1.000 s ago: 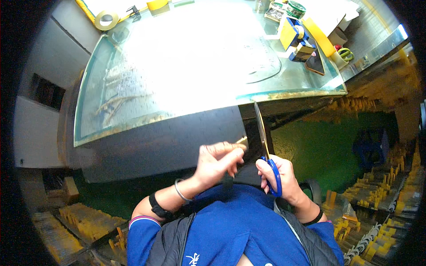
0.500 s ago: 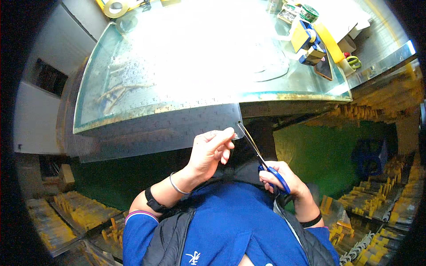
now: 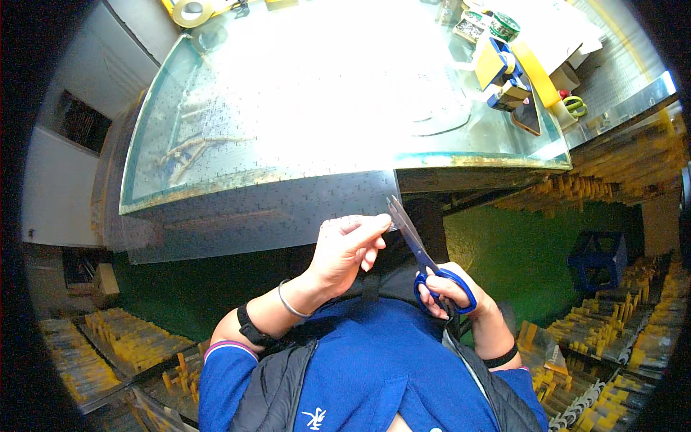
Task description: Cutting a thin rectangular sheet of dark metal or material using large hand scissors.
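Glass-topped desk (image 3: 216, 165) across upper frame, glare in middle. Clear plastic sheet (image 3: 237, 216) hanging off desk's near edge, dotted or printed pattern, spanning from far left to centre. Green floor (image 3: 518, 245) below desk at right; yellow parts in rows (image 3: 597, 324) at lower right and lower left. Blue shirt and dark vest at bottom centre.

Left hand (image 3: 345, 248) at sheet's lower right corner, fingers (image 3: 371, 225) pinched on sheet edge; bangle and dark wristband on that wrist. Right hand (image 3: 450, 291) just right of it, fingers clenched through blue handles of scissors (image 3: 421, 259). Blades parted, tips up-left at sheet's corner, just beside left fingertips; contact with sheet not clear.

On desk's far right: blue-and-yellow tape dispenser (image 3: 504, 72), dark phone (image 3: 527, 115) beside it, small green-handled scissors (image 3: 576, 106) near the edge. Tape roll (image 3: 191, 10) at top left corner.
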Available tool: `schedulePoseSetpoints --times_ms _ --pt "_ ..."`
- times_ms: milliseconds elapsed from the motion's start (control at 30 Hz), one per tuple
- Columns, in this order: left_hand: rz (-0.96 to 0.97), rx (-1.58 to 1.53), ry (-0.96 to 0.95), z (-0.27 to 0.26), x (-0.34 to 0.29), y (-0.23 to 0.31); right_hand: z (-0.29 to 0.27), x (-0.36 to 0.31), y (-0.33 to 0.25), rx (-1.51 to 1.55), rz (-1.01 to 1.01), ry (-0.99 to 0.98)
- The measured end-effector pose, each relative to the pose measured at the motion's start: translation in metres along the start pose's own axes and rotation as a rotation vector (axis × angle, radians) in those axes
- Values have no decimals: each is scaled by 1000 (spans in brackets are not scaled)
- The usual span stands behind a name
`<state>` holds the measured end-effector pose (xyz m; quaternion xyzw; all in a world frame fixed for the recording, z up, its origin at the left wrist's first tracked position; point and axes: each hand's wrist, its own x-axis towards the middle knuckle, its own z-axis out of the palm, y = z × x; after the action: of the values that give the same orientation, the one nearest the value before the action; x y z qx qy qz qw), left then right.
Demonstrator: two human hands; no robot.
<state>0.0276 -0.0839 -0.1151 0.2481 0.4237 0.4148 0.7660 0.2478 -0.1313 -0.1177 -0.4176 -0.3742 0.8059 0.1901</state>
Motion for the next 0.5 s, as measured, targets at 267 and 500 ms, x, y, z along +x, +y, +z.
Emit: schedulePoseSetpoints --times_ms 267,500 --pt "-15 62 37 9 -1 -1 39 -4 5 -285 -60 379" --pt "-19 46 12 8 -1 -5 51 -3 8 -416 -124 542"
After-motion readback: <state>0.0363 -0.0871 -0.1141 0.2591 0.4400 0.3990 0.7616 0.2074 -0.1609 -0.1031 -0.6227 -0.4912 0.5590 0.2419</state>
